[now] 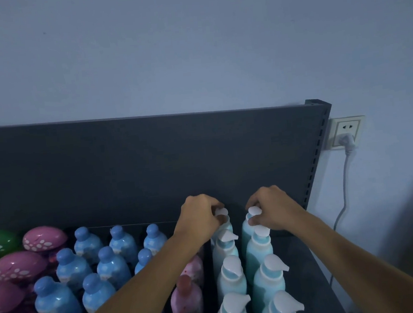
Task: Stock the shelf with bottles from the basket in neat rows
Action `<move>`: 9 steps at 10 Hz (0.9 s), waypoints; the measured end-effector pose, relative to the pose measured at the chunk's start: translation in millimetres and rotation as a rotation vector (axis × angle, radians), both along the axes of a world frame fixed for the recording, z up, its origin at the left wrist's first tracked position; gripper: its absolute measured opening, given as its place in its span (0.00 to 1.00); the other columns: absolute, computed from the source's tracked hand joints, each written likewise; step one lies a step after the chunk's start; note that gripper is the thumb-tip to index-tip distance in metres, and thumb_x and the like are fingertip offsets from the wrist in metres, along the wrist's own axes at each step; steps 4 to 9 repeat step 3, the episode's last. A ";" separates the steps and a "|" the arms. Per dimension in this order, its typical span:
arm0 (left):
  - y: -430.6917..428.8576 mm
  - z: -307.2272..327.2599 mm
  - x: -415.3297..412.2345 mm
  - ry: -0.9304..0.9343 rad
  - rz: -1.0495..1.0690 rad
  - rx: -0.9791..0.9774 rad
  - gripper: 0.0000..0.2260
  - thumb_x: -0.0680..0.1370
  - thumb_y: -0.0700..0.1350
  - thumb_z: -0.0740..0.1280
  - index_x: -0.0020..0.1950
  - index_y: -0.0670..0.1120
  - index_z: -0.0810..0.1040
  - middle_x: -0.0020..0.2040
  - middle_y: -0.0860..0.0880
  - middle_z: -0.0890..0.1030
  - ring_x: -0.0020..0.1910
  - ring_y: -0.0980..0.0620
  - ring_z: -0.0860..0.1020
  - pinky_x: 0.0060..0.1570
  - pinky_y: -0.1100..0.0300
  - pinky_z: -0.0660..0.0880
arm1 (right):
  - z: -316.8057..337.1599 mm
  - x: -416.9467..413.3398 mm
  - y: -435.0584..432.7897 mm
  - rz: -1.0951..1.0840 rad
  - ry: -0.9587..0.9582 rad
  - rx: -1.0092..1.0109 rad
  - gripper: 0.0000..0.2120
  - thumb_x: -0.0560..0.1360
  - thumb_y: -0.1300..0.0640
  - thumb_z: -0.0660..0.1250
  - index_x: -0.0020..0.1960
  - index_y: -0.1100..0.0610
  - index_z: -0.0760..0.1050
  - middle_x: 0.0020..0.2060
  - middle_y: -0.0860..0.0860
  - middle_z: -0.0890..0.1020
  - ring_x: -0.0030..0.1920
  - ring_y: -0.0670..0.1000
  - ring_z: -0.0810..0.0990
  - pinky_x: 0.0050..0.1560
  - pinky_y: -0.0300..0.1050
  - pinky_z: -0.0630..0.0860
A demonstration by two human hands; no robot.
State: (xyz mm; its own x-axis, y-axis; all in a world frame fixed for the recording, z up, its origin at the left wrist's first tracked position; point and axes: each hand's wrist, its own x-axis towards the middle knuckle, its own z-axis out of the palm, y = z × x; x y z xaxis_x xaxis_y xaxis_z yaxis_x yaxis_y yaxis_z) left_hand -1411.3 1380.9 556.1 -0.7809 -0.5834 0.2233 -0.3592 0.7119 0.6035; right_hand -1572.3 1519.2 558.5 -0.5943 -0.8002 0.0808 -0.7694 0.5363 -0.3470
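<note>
At the shelf back, hands hide 2 pump bottles.

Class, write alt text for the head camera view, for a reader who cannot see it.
A person's left hand and right hand each grip the white pump top of a pale blue bottle at the back of two neat rows on a dark shelf. Blue-capped bottles and pink bottles fill the shelf to the left.

Left hand covers the rearmost pump bottle body; front bottles (bottom edge) cut off.
</note>
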 end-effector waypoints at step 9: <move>-4.4 7.7 30.0 0.034 0.009 -0.012 0.14 0.74 0.59 0.70 0.55 0.54 0.83 0.48 0.56 0.85 0.49 0.57 0.82 0.53 0.55 0.80 | 18.7 22.9 2.9 -0.045 0.033 -0.064 0.26 0.70 0.40 0.74 0.65 0.48 0.79 0.59 0.46 0.83 0.58 0.49 0.82 0.58 0.48 0.79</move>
